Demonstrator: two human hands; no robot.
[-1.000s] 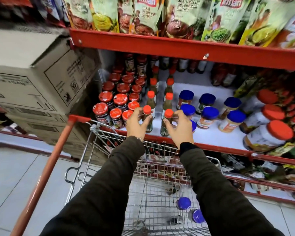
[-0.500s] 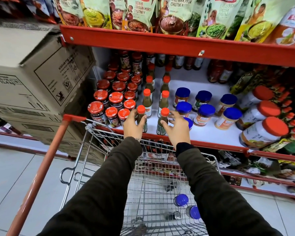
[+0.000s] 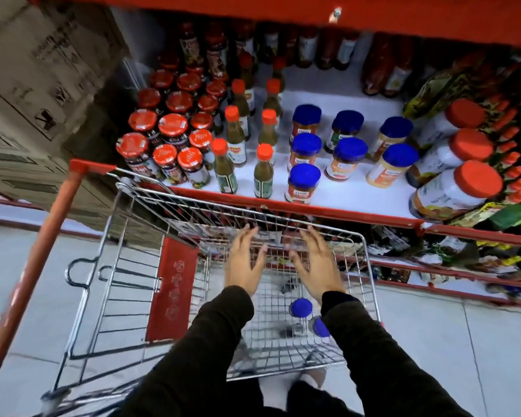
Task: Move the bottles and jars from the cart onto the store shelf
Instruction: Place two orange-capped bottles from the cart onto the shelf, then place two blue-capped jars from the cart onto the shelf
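Observation:
The wire cart stands against the red-edged store shelf. My left hand and my right hand hover over the cart basket, fingers spread, holding nothing. Two blue-capped jars lie on the cart floor near my right wrist, the second jar partly hidden by my sleeve. On the shelf front stand two green sauce bottles with orange caps, the right-hand bottle beside a blue-capped jar. Red-lidded jars fill the shelf's left side.
Stacked cardboard boxes sit left of the shelf. The cart's red handle runs down the left. Large orange-lidded tubs and pouches crowd the shelf's right. White shelf surface shows behind the blue-capped jars. A lower shelf holds packets.
Both hands let go of the two orange-capped bottles on the shelf front and pulled back down over the cart basket. The camera tilted downward.

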